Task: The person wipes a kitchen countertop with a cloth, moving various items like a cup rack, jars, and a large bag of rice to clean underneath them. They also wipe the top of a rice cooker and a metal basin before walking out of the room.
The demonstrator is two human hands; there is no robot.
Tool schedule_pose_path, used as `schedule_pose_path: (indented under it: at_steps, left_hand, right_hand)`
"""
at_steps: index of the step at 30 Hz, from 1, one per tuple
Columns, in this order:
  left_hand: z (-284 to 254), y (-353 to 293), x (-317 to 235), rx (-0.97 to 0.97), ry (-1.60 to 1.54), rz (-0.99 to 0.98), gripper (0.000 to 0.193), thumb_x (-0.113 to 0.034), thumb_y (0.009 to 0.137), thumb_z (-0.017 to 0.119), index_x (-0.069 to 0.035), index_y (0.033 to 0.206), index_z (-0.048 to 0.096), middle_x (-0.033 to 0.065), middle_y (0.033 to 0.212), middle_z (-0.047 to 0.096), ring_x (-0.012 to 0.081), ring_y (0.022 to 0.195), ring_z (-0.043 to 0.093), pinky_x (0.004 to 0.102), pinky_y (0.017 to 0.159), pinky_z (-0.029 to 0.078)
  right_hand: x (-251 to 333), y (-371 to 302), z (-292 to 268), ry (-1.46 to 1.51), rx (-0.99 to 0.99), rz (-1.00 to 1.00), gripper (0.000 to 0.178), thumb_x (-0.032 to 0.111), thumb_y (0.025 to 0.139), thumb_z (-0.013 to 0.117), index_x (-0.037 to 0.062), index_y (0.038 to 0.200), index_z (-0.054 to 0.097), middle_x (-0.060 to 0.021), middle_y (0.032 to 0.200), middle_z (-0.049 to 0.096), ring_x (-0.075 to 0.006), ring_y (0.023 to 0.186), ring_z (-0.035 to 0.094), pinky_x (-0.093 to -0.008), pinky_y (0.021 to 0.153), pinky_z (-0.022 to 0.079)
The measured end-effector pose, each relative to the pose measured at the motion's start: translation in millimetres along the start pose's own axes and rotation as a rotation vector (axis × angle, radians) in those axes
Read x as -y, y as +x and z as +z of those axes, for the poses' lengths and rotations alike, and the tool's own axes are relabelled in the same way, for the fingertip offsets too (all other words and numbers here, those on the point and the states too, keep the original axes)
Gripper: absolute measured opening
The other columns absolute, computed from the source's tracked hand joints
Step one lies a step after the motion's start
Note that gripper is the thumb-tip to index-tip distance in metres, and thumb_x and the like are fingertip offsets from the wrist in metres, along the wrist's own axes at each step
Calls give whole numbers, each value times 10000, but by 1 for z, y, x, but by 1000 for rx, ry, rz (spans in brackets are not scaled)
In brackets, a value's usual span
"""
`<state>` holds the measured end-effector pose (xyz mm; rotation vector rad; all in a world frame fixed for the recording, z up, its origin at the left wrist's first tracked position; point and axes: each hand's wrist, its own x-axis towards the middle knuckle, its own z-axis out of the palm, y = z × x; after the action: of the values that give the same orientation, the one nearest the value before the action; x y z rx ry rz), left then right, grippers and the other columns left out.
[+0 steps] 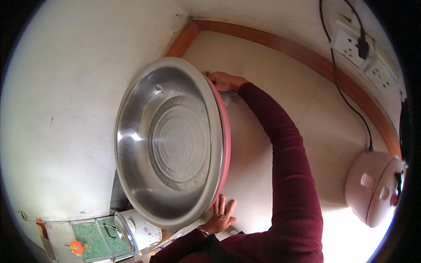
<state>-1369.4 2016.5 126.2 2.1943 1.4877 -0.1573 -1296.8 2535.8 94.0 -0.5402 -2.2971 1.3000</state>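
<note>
A large stainless steel basin (180, 142) stands tilted on its side by the white wall, its shiny hollow facing me. Behind it, a pink basin (226, 149) shows as a curved rim along the right edge. My right hand (226, 82) is at the upper far rim, its fingers curled; the basins partly hide what they hold. Just under that hand shows a small crumpled greyish thing (226, 96). My left hand (220, 216), fingers spread, is beside the lower right rim of the basins. I cannot tell whether it presses on the rim.
On the right, a pink rice cooker (372, 188) stands with a black cord (344, 94) running up to the wall sockets (362, 55). A brown wooden strip (280, 44) edges the pale surface. At lower left are a white cylindrical container (140, 230) and an orange object (76, 247) over green panels.
</note>
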Motion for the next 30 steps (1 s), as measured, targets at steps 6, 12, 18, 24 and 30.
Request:
schedule_pose_path:
  at_steps: [6,12,18,24,30]
  left_hand:
    - [-11,2,-1,39,113,12,826,-494,872,507,17,1409,144,446,1366,27,630,1262,14,686,994,137]
    - [13,-3,4,10,-45,-47,824,-483,898,463,-63,1452,20,380,1414,-112,579,1288,-117,662,1021,46]
    - [22,-5,4,-205,-125,8,875,-318,872,547,33,1420,-38,333,1445,-97,517,1329,-104,589,1061,20]
    - [41,-27,-8,-585,-509,-129,872,-405,897,487,-55,1438,-102,268,1480,-94,417,1377,-66,617,1048,12]
    - [64,-87,-5,-758,-656,-211,722,-450,956,330,-32,1445,0,283,1478,12,418,1375,6,513,1098,56]
  right_hand:
    - [23,-86,13,127,-143,-122,366,-8,742,488,81,1060,646,-104,986,646,-177,910,560,-313,825,432]
    - [57,-171,47,354,-113,10,393,-98,743,462,83,1042,643,-65,1046,610,-178,1011,537,-285,909,400]
    - [129,-257,107,3,-184,-86,381,-87,717,540,82,1045,635,-91,1051,606,-239,1022,548,-342,937,413]
    - [209,-321,212,-48,-161,-135,350,-35,707,576,81,1032,634,-119,1034,602,-311,1006,550,-389,895,435]
    - [282,-382,350,-37,-38,-232,358,-39,708,576,68,1045,634,-124,1018,615,-304,1004,559,-384,866,463]
